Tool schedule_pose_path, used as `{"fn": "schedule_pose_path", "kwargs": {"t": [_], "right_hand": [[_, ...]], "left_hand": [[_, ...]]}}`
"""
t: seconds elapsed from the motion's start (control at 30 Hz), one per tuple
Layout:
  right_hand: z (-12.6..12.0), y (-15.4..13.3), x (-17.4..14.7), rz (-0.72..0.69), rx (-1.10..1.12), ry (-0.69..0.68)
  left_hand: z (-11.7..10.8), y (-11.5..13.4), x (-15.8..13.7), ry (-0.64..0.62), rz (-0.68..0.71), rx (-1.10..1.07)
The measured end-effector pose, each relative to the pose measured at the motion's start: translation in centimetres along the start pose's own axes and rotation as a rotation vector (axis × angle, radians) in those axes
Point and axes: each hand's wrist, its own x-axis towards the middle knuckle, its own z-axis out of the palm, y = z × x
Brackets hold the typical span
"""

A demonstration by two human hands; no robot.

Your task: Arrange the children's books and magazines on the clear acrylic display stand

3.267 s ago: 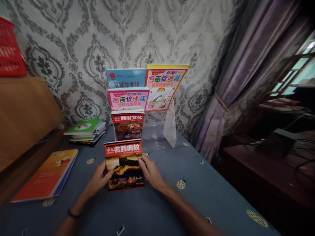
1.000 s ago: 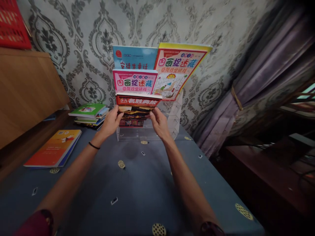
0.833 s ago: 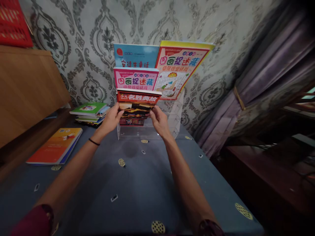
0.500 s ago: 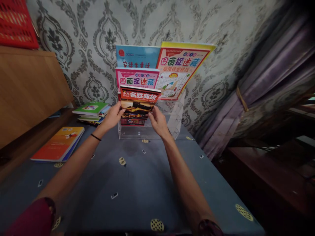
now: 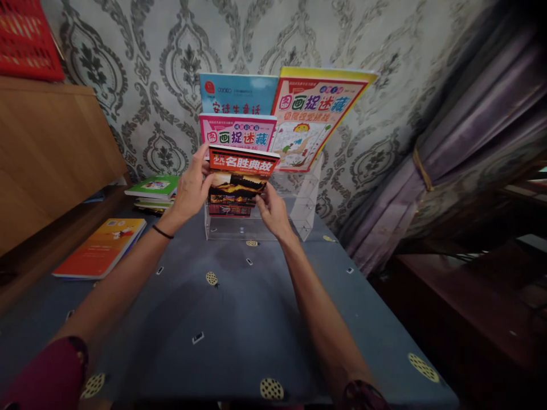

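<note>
A red-and-black book [image 5: 241,176] stands upright in the front of a clear acrylic book rack [image 5: 256,229]. My left hand [image 5: 191,183] is closed on its left edge, thumb near the front cover and fingers reaching up along the side, the tips partly hidden. At the lower right edge, my right hand [image 5: 273,212] pinches the same book. Just behind it rises a pink book [image 5: 239,128]; a light blue book [image 5: 237,94] stands farther back. To their right, a red-bordered book [image 5: 310,122] leans slightly in the rack, with a yellow edge behind it.
An orange book [image 5: 100,247] lies on the dark blue tablecloth [image 5: 239,319] at the left. Beyond it is a stack of books with a green one [image 5: 154,185] on top. A wooden cabinet [image 5: 51,159] borders the left side; a tied purple curtain [image 5: 393,210] hangs at the right.
My left hand has slid up the book's left edge, its fingers now near the top corner. My right hand and the book have stayed nearly in place.
</note>
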Motion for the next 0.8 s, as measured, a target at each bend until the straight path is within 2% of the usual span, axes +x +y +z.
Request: {"fn": "schedule_pose_path", "kwargs": {"t": [0.2,0.37,0.53,0.63,0.8], "right_hand": [[0.3,0.2,-0.1,-0.014,0.01,-0.008],[0.6,0.3,-0.2,-0.017,0.005,-0.018],[0.9,0.5,-0.3,-0.021,-0.005,-0.023],[1.4,0.9,-0.4,-0.029,-0.028,-0.036],[2.7,1.8,-0.9,-0.008,-0.087,-0.069]], "left_hand": [[-1.0,0.3,0.6,-0.082,0.031,-0.02],[-0.8,-0.9,0.9,-0.076,-0.014,-0.058],[-1.0,-0.6,1.3,-0.075,-0.022,-0.043],[-1.2,-0.8,0.8,-0.079,-0.024,-0.007],[-1.2,-2.6,-1.3,-0.106,-0.056,0.063]]}}
